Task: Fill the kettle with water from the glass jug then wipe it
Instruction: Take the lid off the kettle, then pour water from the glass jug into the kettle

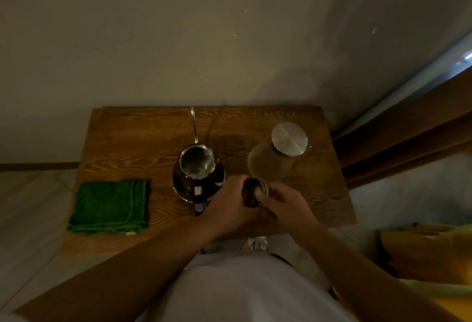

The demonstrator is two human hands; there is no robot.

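Observation:
A dark round kettle (198, 181) stands mid-table with its top open, showing the shiny inside. Its thin spout (194, 125) points toward the wall and its black handle (199, 205) toward me. To its right stands the glass jug (270, 163), filled with water and capped by a flat metal lid (289, 138). In front of the jug, both hands hold the kettle lid (251, 195), a dark disc with a metal rim. My left hand (229, 206) curls round its left edge. My right hand (287, 205) grips its right side, thumb on top.
A folded green cloth (109, 206) lies at the front left of the wooden table (143, 142). The table's far edge meets the wall. A brown curtain (408, 130) hangs at the right, and yellow fabric (421, 252) lies low at the right.

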